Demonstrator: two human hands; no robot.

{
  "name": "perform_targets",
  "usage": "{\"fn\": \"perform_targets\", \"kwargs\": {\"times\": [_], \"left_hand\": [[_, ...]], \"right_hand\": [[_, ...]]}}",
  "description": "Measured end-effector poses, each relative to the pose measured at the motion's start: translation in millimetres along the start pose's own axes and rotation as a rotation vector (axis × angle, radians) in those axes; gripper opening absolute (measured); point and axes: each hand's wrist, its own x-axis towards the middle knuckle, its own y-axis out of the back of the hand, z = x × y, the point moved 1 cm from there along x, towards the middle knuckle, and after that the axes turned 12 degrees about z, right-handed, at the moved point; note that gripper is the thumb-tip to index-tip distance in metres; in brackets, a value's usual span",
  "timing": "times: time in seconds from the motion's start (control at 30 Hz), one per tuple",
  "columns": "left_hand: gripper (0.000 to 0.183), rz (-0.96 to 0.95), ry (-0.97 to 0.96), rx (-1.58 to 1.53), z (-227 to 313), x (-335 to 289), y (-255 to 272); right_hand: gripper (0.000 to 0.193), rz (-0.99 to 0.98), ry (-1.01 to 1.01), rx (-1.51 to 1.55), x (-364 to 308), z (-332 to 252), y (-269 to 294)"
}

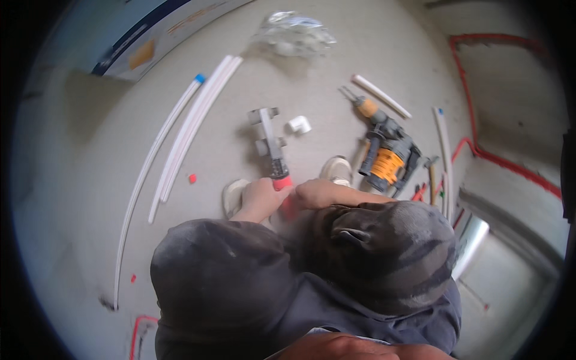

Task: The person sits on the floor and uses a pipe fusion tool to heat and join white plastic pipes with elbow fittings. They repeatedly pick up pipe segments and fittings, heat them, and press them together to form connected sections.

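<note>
A pipe fusion welder (271, 144) points away from me over the floor. It has a grey metal heating plate with sockets on its sides and a red handle (282, 182). My left hand (262, 197) is closed round that handle from the left, thumb on top. Against the handle's right side sits my right hand (315, 193), fingers curled in; what they grip is hidden. The lower handle is blurred. Just beyond my hands a white elbow fitting (299, 125) lies on the floor.
White pipes (195, 129) lie at the left, and a short pipe (382, 96) at the far right. A yellow-and-black rotary hammer (387, 159) rests right of my shoe (337, 170). Farther off are a clear plastic bag (294, 35) and a large box (150, 39). Red conduit (510, 162) runs along the right wall.
</note>
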Motion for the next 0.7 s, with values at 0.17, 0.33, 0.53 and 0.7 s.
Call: {"fn": "perform_targets", "kwargs": {"times": [0.17,0.33,0.53,0.7], "left_hand": [[0.059,0.018,-0.07,0.015,4,-3,-17],[0.066,0.027,-0.08,0.014,-21,-1,-36],[0.059,-0.02,-0.055,-0.01,-32,-1,-9],[0.047,0.014,0.038,-0.109,-33,-9,15]], "right_hand": [[0.036,-0.131,0.316,0.082,-70,-12,5],[0.033,-0.161,0.356,0.029,-80,-58,3],[0.029,-0.194,0.54,0.035,-42,-95,-9],[0.026,-0.282,0.693,0.011,-22,-98,5]]}}
